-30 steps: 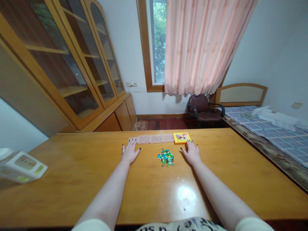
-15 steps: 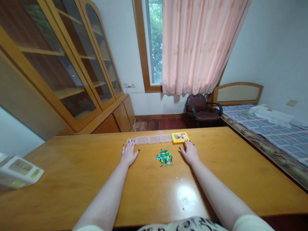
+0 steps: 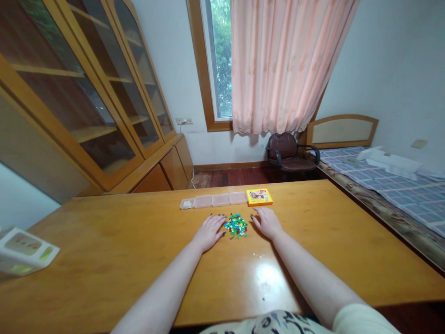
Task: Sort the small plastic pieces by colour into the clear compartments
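Left hand (image 3: 208, 232): centre of the frame, palm down on the table (image 3: 104, 241), fingers loosely spread and holding nothing, fingertips just beside the left edge of the bricks
Right hand (image 3: 267, 223): palm down just right of the bricks, fingers slightly spread and flat, nothing gripped
Bricks (image 3: 236, 225): small loose pile of green, blue, yellow and white pieces, lying on the table between the two hands, a little above the frame's centre
Tray (image 3: 213, 201): clear, in a row of compartments, just above the pile; what is in it cannot be told
Box (image 3: 259, 196): yellow, flat, touching the tray's right end, near the right hand's fingertips
Carton (image 3: 24, 246): white, at the left edge of the frame, well apart from the hands
Room: glass-door cabinet (image 3: 79, 93) upper left, pink curtain (image 3: 278, 65) upper middle, chair (image 3: 288, 153) and bed (image 3: 392, 185) at right
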